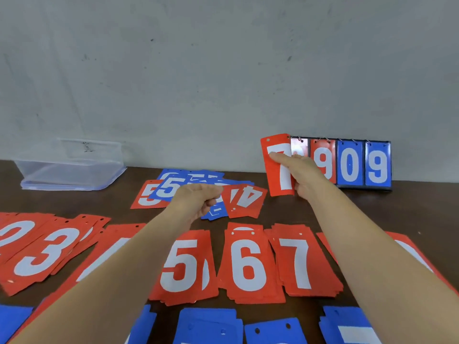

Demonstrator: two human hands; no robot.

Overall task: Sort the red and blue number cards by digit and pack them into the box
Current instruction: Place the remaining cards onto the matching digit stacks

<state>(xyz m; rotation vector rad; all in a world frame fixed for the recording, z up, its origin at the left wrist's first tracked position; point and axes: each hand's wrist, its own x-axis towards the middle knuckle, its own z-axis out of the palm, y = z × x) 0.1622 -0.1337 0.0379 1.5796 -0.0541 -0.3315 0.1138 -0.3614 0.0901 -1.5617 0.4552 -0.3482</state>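
Observation:
My right hand (301,173) holds a red 7 card (278,177) upright in front of the scoreboard's left end. My left hand (198,199) hovers with curled fingers over a loose heap of red and blue cards (173,188); a red 4 card (244,201) lies at its fingertips, and I cannot tell whether it is pinched. Sorted red stacks lie in a row nearer me: 3 (47,254), 5 (185,264), 6 (248,264), 7 (301,261). Blue stacks (208,324) line the front edge. A clear plastic box (72,165) stands at the back left.
A flip scoreboard (350,166) showing 9, 0, 9 stands against the wall at the back right. The dark brown table (409,207) runs up to a grey wall. My forearms hide parts of the red stacks on the left and right.

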